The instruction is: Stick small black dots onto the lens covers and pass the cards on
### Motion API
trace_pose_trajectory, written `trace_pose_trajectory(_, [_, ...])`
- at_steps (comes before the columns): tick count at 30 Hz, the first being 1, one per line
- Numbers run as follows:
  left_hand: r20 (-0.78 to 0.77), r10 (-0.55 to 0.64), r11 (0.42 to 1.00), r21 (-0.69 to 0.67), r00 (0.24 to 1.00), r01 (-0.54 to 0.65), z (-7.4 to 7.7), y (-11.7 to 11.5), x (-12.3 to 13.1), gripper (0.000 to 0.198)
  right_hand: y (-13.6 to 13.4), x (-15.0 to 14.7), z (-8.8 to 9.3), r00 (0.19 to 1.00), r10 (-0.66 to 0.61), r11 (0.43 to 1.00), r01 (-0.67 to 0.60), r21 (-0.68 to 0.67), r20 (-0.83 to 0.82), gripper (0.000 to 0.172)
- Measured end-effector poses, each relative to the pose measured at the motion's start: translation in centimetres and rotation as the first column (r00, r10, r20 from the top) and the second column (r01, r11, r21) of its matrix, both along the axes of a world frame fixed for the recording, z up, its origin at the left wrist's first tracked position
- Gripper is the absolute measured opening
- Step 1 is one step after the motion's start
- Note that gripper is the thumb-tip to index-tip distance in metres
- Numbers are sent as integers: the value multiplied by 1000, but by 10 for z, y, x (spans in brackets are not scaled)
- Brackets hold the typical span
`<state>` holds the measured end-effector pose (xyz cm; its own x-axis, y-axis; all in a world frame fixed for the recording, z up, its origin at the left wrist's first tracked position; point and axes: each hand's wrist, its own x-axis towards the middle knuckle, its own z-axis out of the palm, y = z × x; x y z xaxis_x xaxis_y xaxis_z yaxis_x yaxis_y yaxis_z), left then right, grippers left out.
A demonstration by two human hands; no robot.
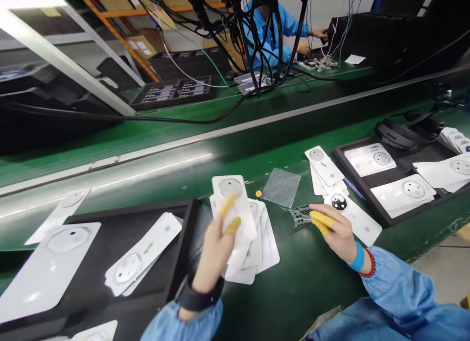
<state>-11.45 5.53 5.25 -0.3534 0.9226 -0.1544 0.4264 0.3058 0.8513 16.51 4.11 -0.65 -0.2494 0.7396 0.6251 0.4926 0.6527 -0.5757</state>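
My left hand point(216, 248), with yellow finger cots, closes on a white phone back cover point(244, 223) that has a round camera area at its top. The cover is over a fanned pile of similar covers point(270, 248); whether it touches them I cannot tell. My right hand point(340, 233), also in yellow finger cots, pinches a small dark sheet with dots point(300, 216). Close to it lies a flat piece of clear textured film point(282, 186). Just behind my right fingers, a cover with a black dotted camera area point(354, 216) rests on the green table.
A black tray point(187, 233) with white covers stands at the left, another point(382, 208) at the right. More covers point(325, 169) lie beside the right tray. Black cables point(253, 42) hang ahead. A person in blue point(271, 32) works across the bench.
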Motion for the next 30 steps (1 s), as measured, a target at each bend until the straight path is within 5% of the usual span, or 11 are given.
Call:
trace_pose_trajectory(3, [300,-13,999,-40,954,27,-17,-44,32,52,-13,-2,11,998,40,986,-33,162,-42,38])
trace_pose_trajectory(6, [493,-23,999,-24,870,40,-31,-60,65,62,-20,-5,12,976,184,942,-209,264,117,30])
trace_pose_trajectory(8, [557,-27,998,-24,830,49,-38,-63,79,58,-21,-6,9,935,304,915,-339,218,181,20])
trace_pose_trajectory(11, [588,-29,998,-28,808,57,-47,-66,86,50,-18,-6,8,907,419,908,-419,-9,39,20])
trace_pose_trajectory(14, [571,-43,998,-10,820,60,-55,-69,86,41,-15,-10,9,921,379,910,-388,-144,-91,17])
trace_pose_trajectory(24, [579,-67,996,-6,812,87,-57,-73,89,37,-18,-21,7,916,401,907,-397,-139,3,15])
trace_pose_trajectory(30, [574,-43,994,-56,817,91,-64,-76,87,30,-20,-25,6,877,423,903,-429,-27,230,21])
